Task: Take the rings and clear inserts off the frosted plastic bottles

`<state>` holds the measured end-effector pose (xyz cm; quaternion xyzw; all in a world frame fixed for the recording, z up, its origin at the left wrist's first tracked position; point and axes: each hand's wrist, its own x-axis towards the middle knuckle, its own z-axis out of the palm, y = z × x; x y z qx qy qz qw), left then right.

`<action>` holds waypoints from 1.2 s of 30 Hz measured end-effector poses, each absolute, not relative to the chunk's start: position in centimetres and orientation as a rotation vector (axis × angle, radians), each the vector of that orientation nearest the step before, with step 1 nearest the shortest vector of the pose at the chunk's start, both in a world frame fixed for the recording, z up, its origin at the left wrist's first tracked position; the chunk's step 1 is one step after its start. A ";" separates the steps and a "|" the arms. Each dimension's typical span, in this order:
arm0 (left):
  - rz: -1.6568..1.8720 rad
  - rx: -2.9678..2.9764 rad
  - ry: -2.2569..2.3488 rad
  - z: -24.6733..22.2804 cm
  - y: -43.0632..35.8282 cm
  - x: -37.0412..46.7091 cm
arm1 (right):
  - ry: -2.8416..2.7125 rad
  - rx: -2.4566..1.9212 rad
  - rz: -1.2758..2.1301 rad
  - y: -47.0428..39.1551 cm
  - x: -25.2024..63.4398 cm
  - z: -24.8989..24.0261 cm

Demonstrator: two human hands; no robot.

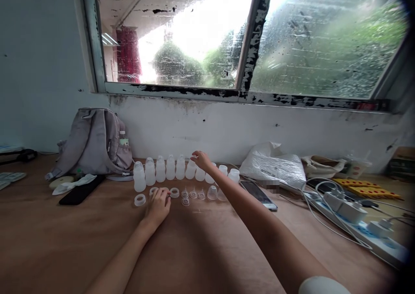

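Note:
A row of translucent baby bottles [160, 170] stands upright along the back of the table; those on the left have tops on. My right hand [201, 161] reaches over the row. Its fingers are pinched at the mouth of a middle bottle [190, 170], and whatever they hold is too small to make out. My left hand [158, 205] rests among white screw rings, between a ring at the left [140, 199] and another ring [174, 193]. Its fingers are curled and hide what lies under them. To their right are several clear silicone nipples [193, 193] and a clear cap [212, 193].
A grey backpack [94, 142] and a black phone-like slab [81, 190] lie left. At right are a phone [259, 194], a plastic-wrapped bag [274, 164], a fabric pouch [322, 166], yellow strips [366, 188] and a power strip [385, 242] with loose white cables.

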<state>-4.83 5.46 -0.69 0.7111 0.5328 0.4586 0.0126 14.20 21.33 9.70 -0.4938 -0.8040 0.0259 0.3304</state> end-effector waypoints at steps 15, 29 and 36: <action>0.981 2.314 2.370 -0.5 4.6 -4.7 | -2.152 -1.311 0.069 23.0 13.6 9.5; 0.638 2.107 2.577 -0.6 4.4 -4.8 | -2.090 -1.117 -0.052 17.9 13.8 8.8; 0.653 2.176 2.539 -0.3 3.6 -3.9 | -2.300 -1.024 -0.039 9.0 13.8 3.0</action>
